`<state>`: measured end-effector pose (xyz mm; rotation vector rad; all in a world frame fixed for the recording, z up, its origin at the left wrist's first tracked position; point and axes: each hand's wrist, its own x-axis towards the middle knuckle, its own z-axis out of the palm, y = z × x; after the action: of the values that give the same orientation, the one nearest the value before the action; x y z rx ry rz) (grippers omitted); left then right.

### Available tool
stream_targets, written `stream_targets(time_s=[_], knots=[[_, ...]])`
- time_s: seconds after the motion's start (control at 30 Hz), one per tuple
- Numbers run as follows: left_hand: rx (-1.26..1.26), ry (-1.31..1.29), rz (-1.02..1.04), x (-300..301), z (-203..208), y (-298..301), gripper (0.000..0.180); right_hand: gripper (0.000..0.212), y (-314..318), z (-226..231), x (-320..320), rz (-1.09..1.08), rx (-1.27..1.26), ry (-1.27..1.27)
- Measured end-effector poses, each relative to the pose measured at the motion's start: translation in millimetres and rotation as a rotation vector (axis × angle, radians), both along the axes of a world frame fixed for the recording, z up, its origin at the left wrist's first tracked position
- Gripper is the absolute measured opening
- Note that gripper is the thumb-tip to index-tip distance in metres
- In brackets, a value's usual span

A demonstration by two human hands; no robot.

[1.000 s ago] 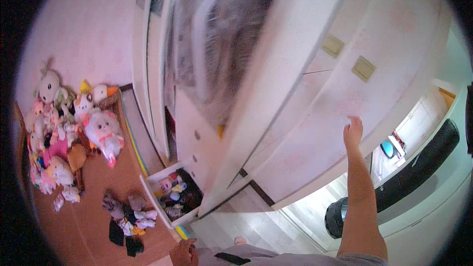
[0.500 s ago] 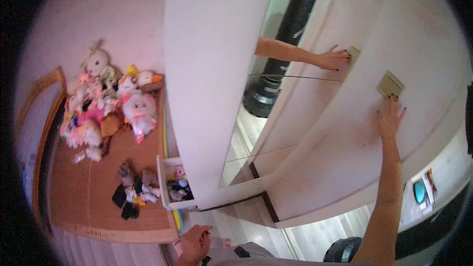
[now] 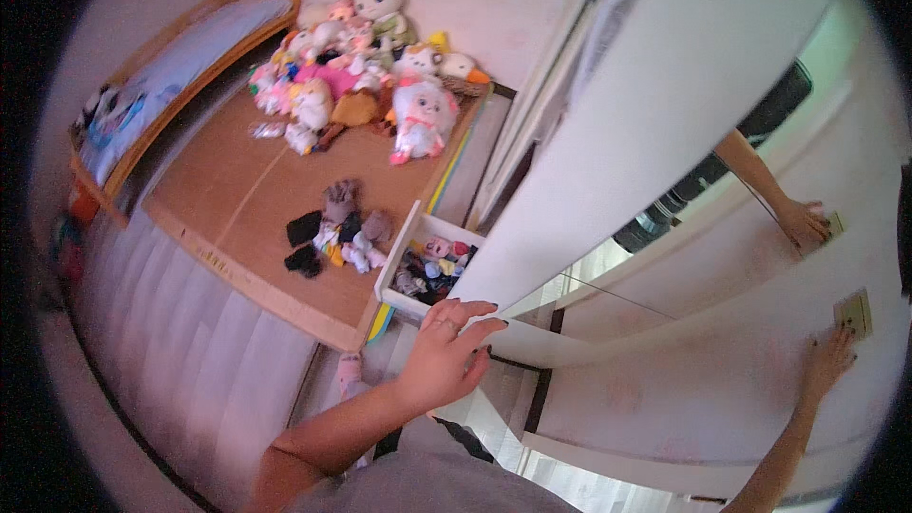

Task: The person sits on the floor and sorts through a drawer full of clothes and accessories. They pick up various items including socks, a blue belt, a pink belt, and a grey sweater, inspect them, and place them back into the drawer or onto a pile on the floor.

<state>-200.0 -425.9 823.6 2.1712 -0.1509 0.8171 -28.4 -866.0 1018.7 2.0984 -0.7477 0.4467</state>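
My right hand [image 3: 828, 361] reaches to the wall on the right, its spread fingers touching a beige wall switch [image 3: 853, 312]. In the mirrored door [image 3: 655, 266] that hand and the switch show again as a reflection. My left hand [image 3: 448, 356] is raised in front of me with bent, parted fingers and nothing visible between them. It is nearest to an open white drawer [image 3: 397, 249], which holds a jumble of small cloth items [image 3: 435, 268]. Left of the drawer lies a loose pile of socks [image 3: 337, 228] in grey, black and white.
The socks lie on a low brown platform [image 3: 228, 199] with wooden edges. Many stuffed toys [image 3: 332, 85] are heaped at its far end. At the far left stands a small wooden-framed bed [image 3: 180, 81]. A tall white cabinet panel [image 3: 655, 85] rises beyond the drawer.
My view has swung left, bringing the bed into sight. My left hand has risen from the lower edge toward the drawer, its fingers opening out. My right hand stays at the switch.
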Motion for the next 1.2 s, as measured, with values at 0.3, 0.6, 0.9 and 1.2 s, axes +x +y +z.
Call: stream_targets(time_s=[0.3,0.6,0.9,1.2], knots=[[-0.058,0.045,0.041,-16,-26,-6,0.03,0.057,-6,11,7,-0.058,-0.21,0.095],[-0.107,0.142,0.103,-30,-62,22,0.027,0.05,-99,-89,47,0.525,-0.007,0.013],[-0.064,0.479,-0.078,-13,-121,75,0.024,0.047,117,-409,-69,0.826,1.14,0.672],[0.261,0.995,-0.393,26,-210,180,0.021,0.026,328,-420,-62,0.903,1.631,0.415]])
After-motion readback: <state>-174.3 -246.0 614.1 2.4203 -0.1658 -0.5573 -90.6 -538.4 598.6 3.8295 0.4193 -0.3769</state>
